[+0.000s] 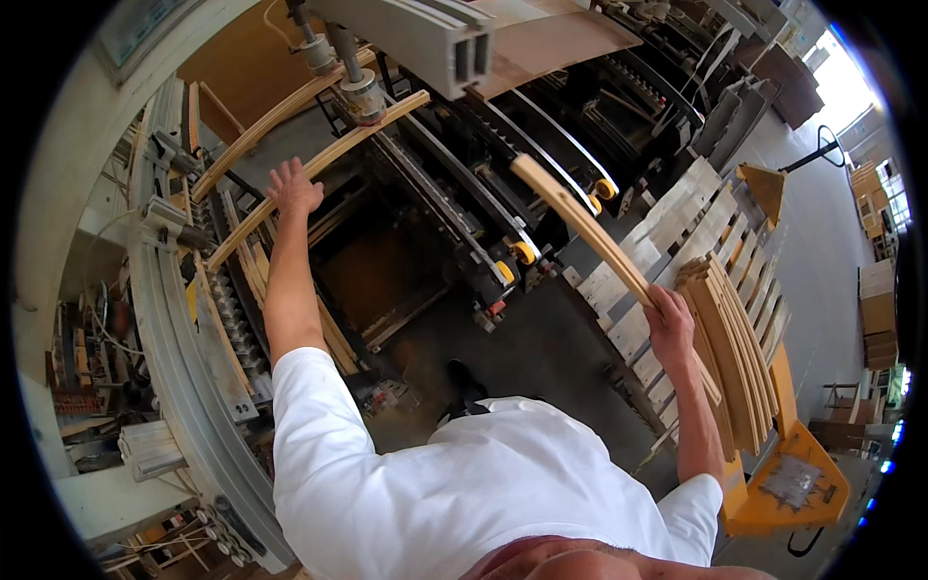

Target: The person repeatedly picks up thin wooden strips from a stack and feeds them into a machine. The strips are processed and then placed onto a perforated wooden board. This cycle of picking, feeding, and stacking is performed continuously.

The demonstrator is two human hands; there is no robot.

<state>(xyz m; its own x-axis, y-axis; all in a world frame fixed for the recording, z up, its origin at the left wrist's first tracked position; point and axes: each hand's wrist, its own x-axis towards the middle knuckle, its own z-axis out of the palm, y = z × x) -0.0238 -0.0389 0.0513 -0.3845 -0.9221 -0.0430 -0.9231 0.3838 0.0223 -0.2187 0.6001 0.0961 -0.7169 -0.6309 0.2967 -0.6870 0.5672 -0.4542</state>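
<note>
My right hand [669, 324] is closed around a long pale wooden strip [583, 228], which slants from the machine side back past my forearm. Beside that hand lies a stack of similar wooden strips [730, 343]. Out ahead on the left, my left hand [294, 187] has its fingers spread, at another wooden strip [362, 138] lying across the machine. Whether the palm touches this strip I cannot tell. A round metal press foot [362, 99] stands over the strip's far part, and a further wooden strip [266, 124] runs beyond it.
The strip stack rests on a slatted wooden pallet [646, 253], with a yellow pallet truck [785, 483] by it. Dark machine rails [454, 198] with yellow rollers reach toward me. A grey metal beam [411, 39] hangs overhead. A curved grey frame [179, 358] borders the left side.
</note>
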